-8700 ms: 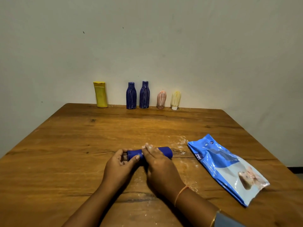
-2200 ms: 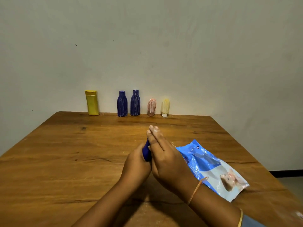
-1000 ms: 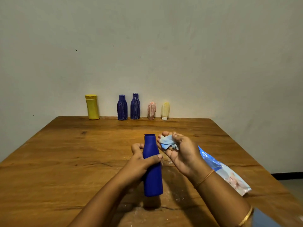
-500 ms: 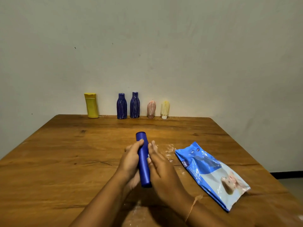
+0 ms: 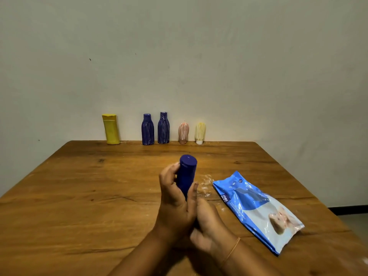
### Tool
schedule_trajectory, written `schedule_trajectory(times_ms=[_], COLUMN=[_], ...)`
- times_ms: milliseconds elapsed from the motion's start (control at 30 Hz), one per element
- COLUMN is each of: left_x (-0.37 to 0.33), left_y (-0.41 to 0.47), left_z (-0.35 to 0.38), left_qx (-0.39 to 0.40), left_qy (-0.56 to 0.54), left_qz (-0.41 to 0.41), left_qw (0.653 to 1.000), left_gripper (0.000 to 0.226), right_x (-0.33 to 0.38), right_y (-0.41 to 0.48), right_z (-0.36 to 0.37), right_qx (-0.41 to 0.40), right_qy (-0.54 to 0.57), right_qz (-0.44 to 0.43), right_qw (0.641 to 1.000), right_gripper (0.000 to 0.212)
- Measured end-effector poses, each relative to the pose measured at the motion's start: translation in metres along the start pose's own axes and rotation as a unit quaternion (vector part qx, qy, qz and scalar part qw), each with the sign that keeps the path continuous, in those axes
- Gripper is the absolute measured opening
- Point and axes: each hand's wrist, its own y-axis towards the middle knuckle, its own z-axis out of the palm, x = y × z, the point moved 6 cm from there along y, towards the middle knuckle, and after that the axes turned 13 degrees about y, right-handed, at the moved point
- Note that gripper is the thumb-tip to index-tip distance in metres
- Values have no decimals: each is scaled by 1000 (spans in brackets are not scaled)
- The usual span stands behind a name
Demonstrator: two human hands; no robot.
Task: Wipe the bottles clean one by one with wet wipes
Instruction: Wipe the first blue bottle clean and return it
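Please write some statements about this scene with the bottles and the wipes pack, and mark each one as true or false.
1. Five bottles stand in a row at the far edge of the table. True.
2. The pack lies left of the hands. False: it lies to their right.
3. The left hand grips a plain blue bottle. True.
4. The yellow bottle stands at the right end of the row. False: it is at the left end.
5. The right hand holds the pack. False: the pack lies on the table, apart from that hand.
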Motion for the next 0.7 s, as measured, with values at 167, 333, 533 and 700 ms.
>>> schedule_trajectory(times_ms=[167,333,533,700], left_x=[23,22,32,36], left_y=[11,18,17,16], left_z=[-11,-15,-18,-19], left_qx=[-34,-66,-92,-86], left_qy=[-53,-95,-43,-68], left_qz=[-109,-150,-210,-230], left_qw=[992,982,972,967], left_gripper=[49,50,32,29], right_x=[-4,17,-13,-10], right_y=[1,16,-3,-3], right_z=[-8,-6,3,4], right_qx=[-29,-66,-41,-51], right_qy=[4,73,77,103], right_qz=[48,9,13,33], right_qw=[998,995,996,993], right_gripper=[33,33,34,37])
